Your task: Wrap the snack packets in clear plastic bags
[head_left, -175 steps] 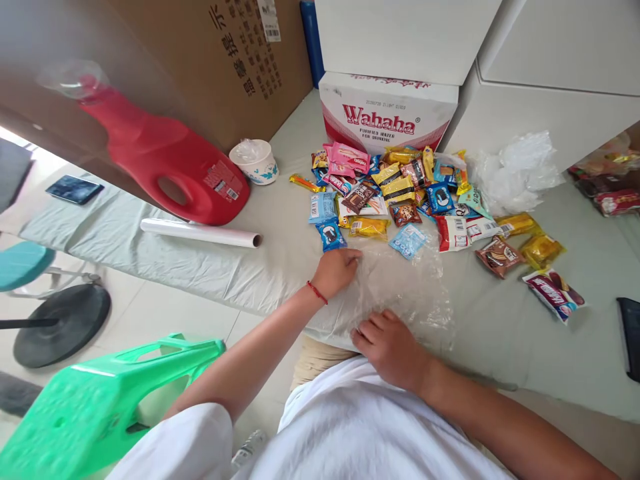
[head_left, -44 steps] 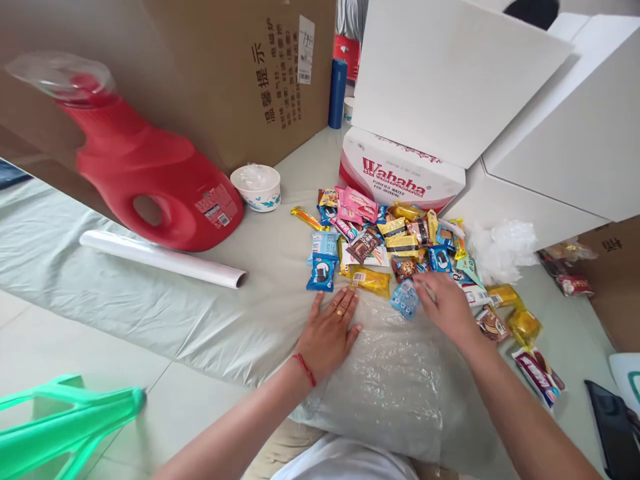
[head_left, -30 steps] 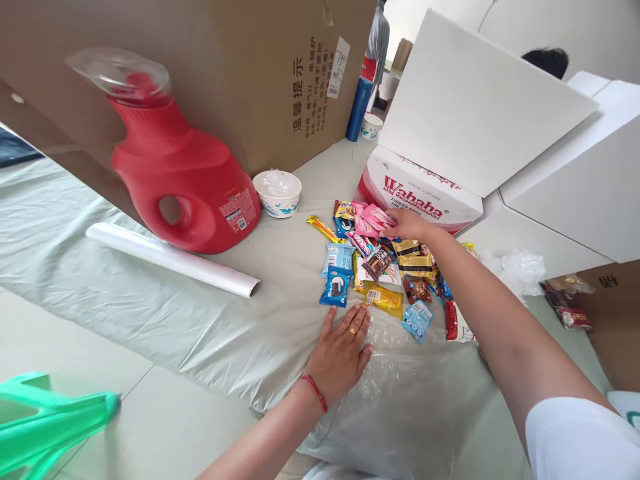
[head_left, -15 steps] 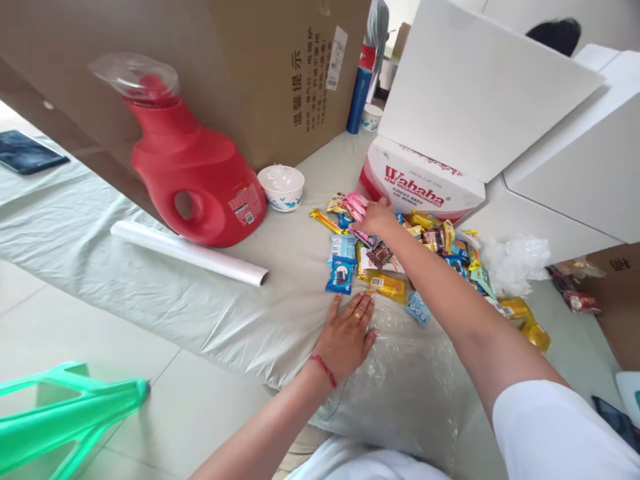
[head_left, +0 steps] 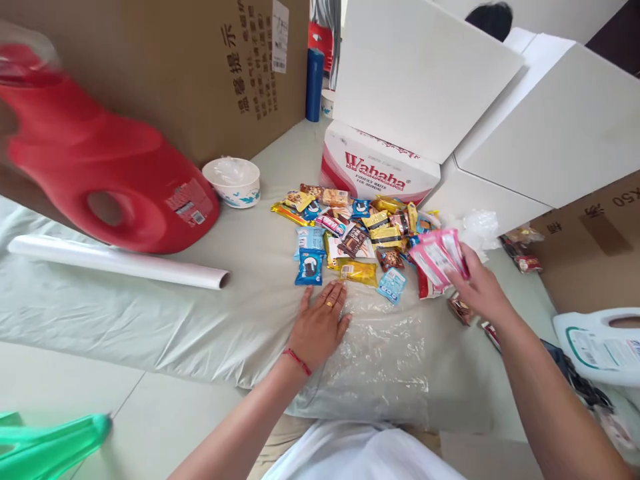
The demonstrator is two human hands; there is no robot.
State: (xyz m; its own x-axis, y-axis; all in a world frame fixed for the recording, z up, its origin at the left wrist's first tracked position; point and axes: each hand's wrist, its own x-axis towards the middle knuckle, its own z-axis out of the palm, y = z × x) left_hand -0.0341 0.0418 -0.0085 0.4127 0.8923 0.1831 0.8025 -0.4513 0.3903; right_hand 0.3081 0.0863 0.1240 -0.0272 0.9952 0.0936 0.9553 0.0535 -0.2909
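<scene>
Several wrapped snacks lie in a loose pile in front of the Wahaba-style printed carton point(head_left: 377, 167), among them a blue cookie packet point(head_left: 309, 268), a yellow packet point(head_left: 359, 272) and a light blue packet point(head_left: 391, 285). My left hand point(head_left: 320, 327) rests flat with fingers stretched, just below the pile, beside a clear plastic bag point(head_left: 380, 353) spread on the cloth. To the right of the pile, my right hand point(head_left: 477, 283) grips pink snack packets point(head_left: 437, 259) between thumb and fingers, over a red packet point(head_left: 427, 285). A brown packet point(head_left: 460, 309) sits below that hand.
A red detergent jug point(head_left: 115, 180), a paper bowl point(head_left: 233, 183) and a white roll point(head_left: 120, 263) stand or lie left. Crumpled clear plastic point(head_left: 477, 230) is right of the pile. A white jug point(head_left: 600, 343) lies far right; a green stool point(head_left: 55, 443) is lower left.
My right hand has moved from the back of the pile to its right side, carrying the pink packets. My left hand stays flat on the cloth. The view has shifted right.
</scene>
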